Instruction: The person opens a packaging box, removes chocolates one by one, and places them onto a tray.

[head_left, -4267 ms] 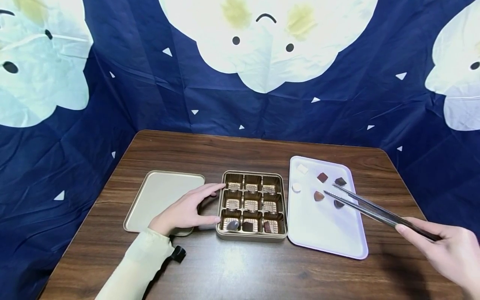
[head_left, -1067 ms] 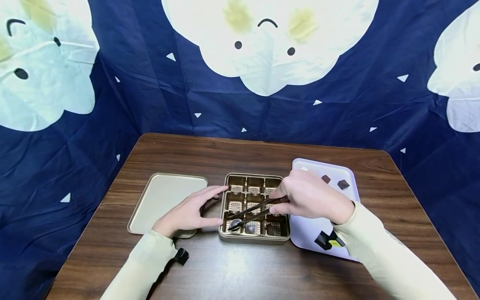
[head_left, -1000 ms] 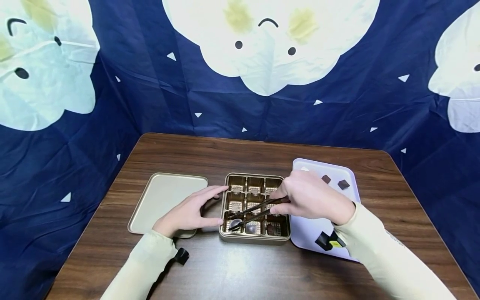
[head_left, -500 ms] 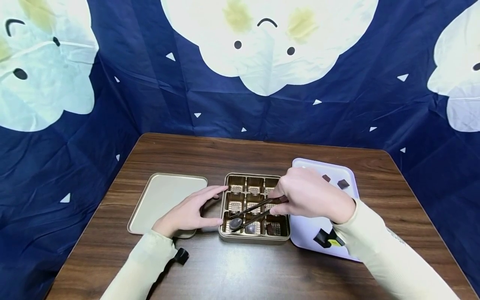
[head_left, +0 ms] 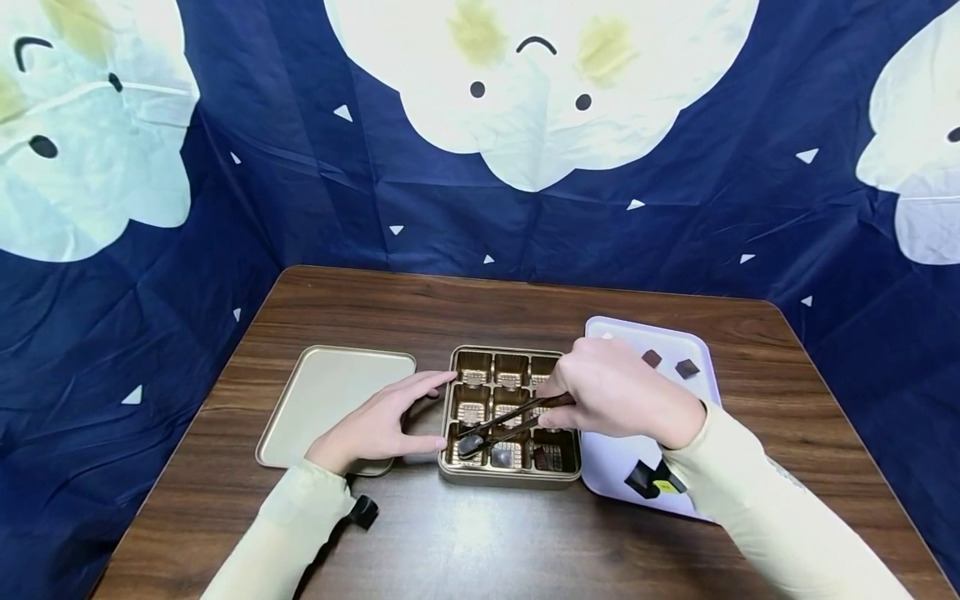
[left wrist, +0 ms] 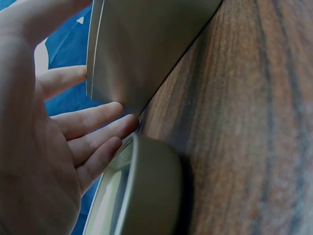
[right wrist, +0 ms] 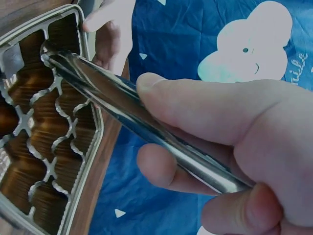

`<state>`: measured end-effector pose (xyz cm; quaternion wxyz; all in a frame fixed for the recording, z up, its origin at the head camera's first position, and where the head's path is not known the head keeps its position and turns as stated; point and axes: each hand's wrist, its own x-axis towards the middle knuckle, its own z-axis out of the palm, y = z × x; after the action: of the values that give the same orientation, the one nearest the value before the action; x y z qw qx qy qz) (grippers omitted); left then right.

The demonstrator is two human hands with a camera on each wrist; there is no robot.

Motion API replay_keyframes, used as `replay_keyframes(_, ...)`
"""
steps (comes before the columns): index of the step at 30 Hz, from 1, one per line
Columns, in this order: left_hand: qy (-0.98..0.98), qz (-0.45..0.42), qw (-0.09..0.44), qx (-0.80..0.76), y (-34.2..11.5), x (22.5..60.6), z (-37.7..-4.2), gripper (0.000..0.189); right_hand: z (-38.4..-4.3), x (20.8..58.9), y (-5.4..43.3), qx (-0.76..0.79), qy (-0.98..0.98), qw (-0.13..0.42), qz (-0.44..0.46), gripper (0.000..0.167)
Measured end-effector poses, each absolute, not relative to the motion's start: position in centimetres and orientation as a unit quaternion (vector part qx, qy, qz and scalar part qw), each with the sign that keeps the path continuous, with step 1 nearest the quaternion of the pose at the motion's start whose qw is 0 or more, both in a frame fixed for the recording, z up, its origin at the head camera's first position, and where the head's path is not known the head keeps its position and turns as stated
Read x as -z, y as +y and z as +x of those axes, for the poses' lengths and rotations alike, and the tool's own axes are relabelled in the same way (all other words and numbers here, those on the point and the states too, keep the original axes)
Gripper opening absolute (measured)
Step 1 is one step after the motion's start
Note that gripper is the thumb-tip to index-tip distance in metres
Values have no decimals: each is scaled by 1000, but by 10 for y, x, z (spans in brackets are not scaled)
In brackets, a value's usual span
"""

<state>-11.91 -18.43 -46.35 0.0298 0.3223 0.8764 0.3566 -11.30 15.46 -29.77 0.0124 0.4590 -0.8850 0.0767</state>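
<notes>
My left hand (head_left: 378,423) has its fingers extended, with index and thumb tips at the left side of a gold tin (head_left: 510,480) divided into compartments. My right hand (head_left: 615,387) grips a pair of dark metal tongs (right wrist: 117,105) over the tin. The tong tips reach into the front left compartment and close about a dark rounded chocolate (head_left: 470,445). A dark square chocolate (head_left: 502,457) lies in the front middle compartment and a reddish-brown chocolate (head_left: 540,458) in the front right. My right hand hides part of the tin's right column.
A pale tray (head_left: 611,467) stands right of the tin, partly under my right arm. On it show a brown chocolate (head_left: 652,358) and a darker one (head_left: 687,368), with a white piece half hidden. The tin's lid (head_left: 337,400) lies on the table at left.
My right hand has carried the tongs from above the tray to the tin. Over the last second the tong tips have drawn together on the rounded chocolate, which has shifted slightly. My left hand stays put.
</notes>
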Motion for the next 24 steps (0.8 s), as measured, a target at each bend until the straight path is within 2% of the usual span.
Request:
replay_keyframes(5, 877, 322, 29, -356, -185, 465, -120, 92, -117, 305, 161, -114, -873, 15, 474, 18)
replay_keyframes(13, 877, 320, 32, -358, -184, 465, -120, 93, -120, 313, 170, -157, -872, 2, 463, 25)
replay_keyframes(24, 876, 324, 30, -357, -184, 464, -119, 93, -121, 318, 181, -194, -872, -11, 450, 23)
